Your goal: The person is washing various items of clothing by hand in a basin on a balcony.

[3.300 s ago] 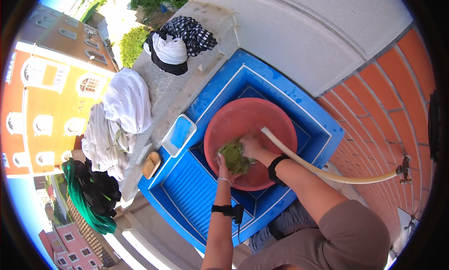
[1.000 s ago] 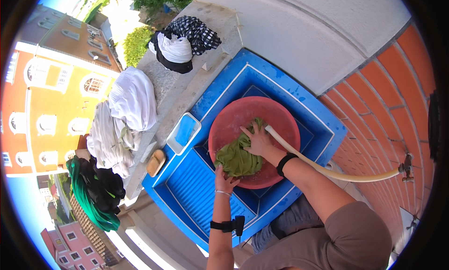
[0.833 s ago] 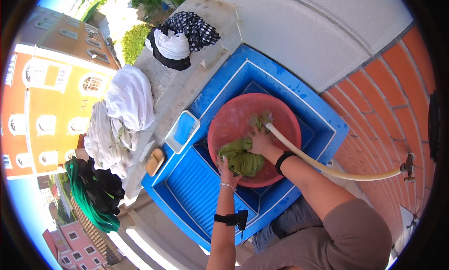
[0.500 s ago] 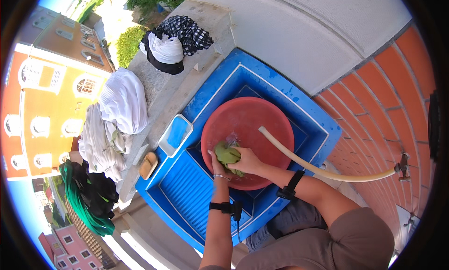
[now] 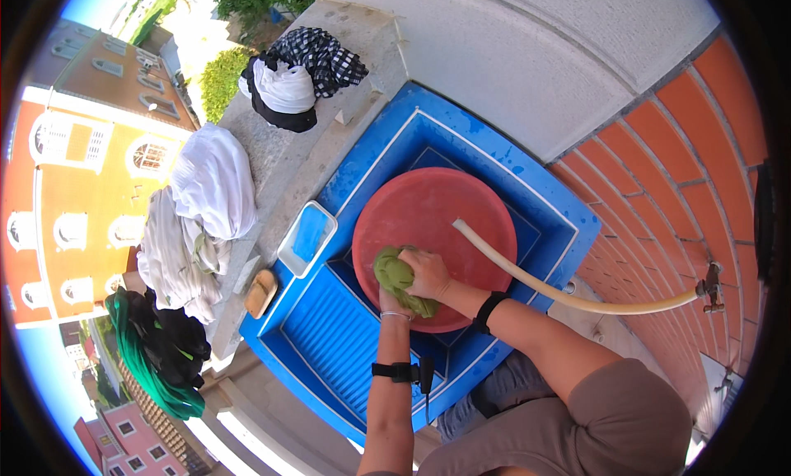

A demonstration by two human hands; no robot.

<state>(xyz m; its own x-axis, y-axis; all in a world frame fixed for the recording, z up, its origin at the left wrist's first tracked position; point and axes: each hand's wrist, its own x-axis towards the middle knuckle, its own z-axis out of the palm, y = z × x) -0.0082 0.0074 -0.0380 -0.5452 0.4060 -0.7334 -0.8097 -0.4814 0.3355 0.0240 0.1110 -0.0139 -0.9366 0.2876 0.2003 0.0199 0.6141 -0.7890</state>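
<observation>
A bunched, wet-looking green cloth [image 5: 393,267] is held over the near left part of a round red basin [image 5: 441,197]. My right hand [image 5: 428,274] is closed around the cloth from the right and above. From below, my left hand [image 5: 387,300] grips its lower side; most of the left fingers are hidden behind the fabric. The basin sits inside a blue laundry sink [image 5: 544,243], next to the sink's ribbed washboard [image 5: 329,336]. A cream hose [image 5: 527,280] reaches over the basin from the right, its open end above the basin.
A wall tap [image 5: 710,288] feeds the hose beside orange brickwork. On the sink's left rim are a white tray [image 5: 290,262] with something blue and a wooden-backed brush [image 5: 262,293]. White clothes [image 5: 212,183], checked cloth [image 5: 325,60] and green-and-black garments [image 5: 148,361] lie along the ledge.
Both hands have stayed together on the green cloth, which is now gathered into a tighter bundle. My right hand has shifted slightly upward and right over it.
</observation>
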